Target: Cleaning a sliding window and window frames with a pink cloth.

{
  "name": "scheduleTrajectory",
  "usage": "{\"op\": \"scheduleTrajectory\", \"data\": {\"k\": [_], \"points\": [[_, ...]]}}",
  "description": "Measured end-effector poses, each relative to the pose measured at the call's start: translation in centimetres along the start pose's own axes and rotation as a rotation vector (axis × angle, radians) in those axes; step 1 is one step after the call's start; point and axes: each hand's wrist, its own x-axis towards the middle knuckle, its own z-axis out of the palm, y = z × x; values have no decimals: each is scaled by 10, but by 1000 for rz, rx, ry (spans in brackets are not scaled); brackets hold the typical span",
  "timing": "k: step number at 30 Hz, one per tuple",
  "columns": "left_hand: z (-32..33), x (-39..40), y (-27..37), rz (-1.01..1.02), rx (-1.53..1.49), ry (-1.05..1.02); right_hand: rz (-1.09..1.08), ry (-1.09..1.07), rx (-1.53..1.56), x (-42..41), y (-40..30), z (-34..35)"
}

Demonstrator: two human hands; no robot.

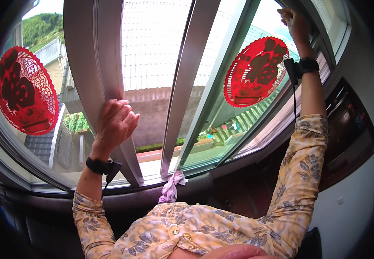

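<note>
My left hand [115, 119] is curled around the edge of a brown-grey metal window frame post [109, 64]. High at the right, my right hand [292, 22] is raised in front of the window, near the upper frame. Its fingers are curled in, and I see nothing in them. Below it, a round red paper-cut decoration [256, 71] is on the sliding glass pane [219, 129]. A similar red paper-cut decoration [26, 90] is on the left pane. Each wrist wears a black band with a small device and a cable.
A twisted pink cloth [173, 187] hangs over the sill onto a dark leather-like sofa back [196, 189]. Another window post [187, 74] stands between my hands. At the right are a dark wood-framed panel [349, 129] and a white wall [339, 213]. Tiled roofs show outside.
</note>
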Motion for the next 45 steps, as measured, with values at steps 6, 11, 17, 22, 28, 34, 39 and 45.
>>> {"op": "scheduleTrajectory", "data": {"k": [6,11,17,22,28,34,39,45], "points": [[-1,-1,2,-26,38,1,39,-6,-137,9,7,-1],[7,0,-2,2,28,19,81,25,84,9,32,1],[2,2,-2,8,62,15,270,99,241,-68,-33,-13],[7,-9,-4,16,6,47,444,-90,556,-255,-93,26],[-2,-7,2,31,46,56,621,-452,276,-467,-124,82],[7,0,-4,94,99,51,1154,-739,633,-561,-149,103],[7,-5,-18,152,210,35,1345,-982,712,-620,-167,136],[11,-8,-16,194,224,-56,1365,-1289,590,-719,-212,186]]}}
